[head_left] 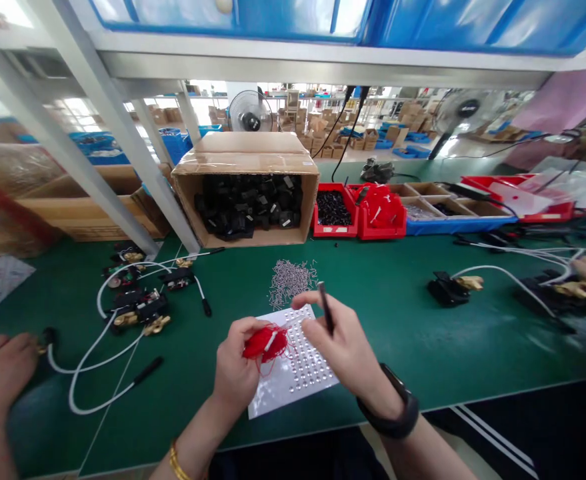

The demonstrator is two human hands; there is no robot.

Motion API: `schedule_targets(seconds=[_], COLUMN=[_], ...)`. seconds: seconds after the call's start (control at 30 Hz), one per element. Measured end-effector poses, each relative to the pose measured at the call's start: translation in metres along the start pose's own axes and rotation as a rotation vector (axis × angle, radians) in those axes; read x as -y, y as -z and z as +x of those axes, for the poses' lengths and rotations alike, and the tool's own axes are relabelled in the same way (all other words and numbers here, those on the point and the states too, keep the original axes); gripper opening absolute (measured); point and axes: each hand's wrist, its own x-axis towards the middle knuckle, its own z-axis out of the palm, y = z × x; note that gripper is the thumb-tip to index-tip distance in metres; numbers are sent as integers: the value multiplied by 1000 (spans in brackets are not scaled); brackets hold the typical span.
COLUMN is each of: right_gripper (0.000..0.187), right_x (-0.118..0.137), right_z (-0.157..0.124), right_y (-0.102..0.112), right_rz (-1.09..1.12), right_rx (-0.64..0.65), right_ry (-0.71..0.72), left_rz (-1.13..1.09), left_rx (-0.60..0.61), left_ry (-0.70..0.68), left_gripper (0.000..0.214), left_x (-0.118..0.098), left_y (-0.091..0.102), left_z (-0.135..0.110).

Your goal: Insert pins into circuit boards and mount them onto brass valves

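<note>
My left hand [237, 363] is closed round a bundle of thin red wire [265, 343] with a white tie across it. Loose red strands hang below the bundle. In my right hand [340, 337] is a slim dark pen-shaped tool [325, 308], its upper end pointing up; its lower part is hidden by the hand. My right thumb and forefinger are close to the bundle, over a white sheet [273, 397] with rows of small silver round pieces. Just behind the sheet lies a pile of small metal screws or pins [291, 280].
A cardboard box [185, 200] of black parts stands behind, beside red bins [335, 230] and a blue divided tray [447, 225]. White-cabled assemblies [143, 307] lie at left, another black assembly [447, 288] at right. Other people's hands [3, 367] show at both edges. A shelf beam [323, 67] crosses overhead.
</note>
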Motion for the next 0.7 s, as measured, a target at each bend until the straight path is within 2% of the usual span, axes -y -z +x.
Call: schedule_targets(seconds=[0.07,0.1,0.2,0.27,0.37,0.47,0.6,0.63,0.7], right_gripper=[5,3,11,10,11,16,14,13,16], right_x=[8,9,3,-5,-17,-23,-22,-21,-21], right_z=[3,5,9,11,13,12,9,9,13], right_y=[-7,-12,-24,-28,-30,-34,-38,-37,-32], right_rz=[-163,-205,-168,-82,50,94,135,196,428], right_rx=[76,87,57,31,-32,-120,-172,-170,-111], right_ry=[63,77,45,-18,-109,-149,-52,-46,-132], left_rz=[58,115,350,419,289,213,312,333,369], left_rx=[42,58,63,88,179,108,28,19,34], left_ry=[-39,-109,-401,-492,-373,-225,-255,-260,-231], left_gripper=[40,46,52,51,44,39,23,22,19], left_x=[5,7,8,2,-9,-13,-7,-4,-1], left_y=[-1,-1,0,3,6,4,-7,-8,-9], left_z=[0,0,4,5,4,3,9,11,14])
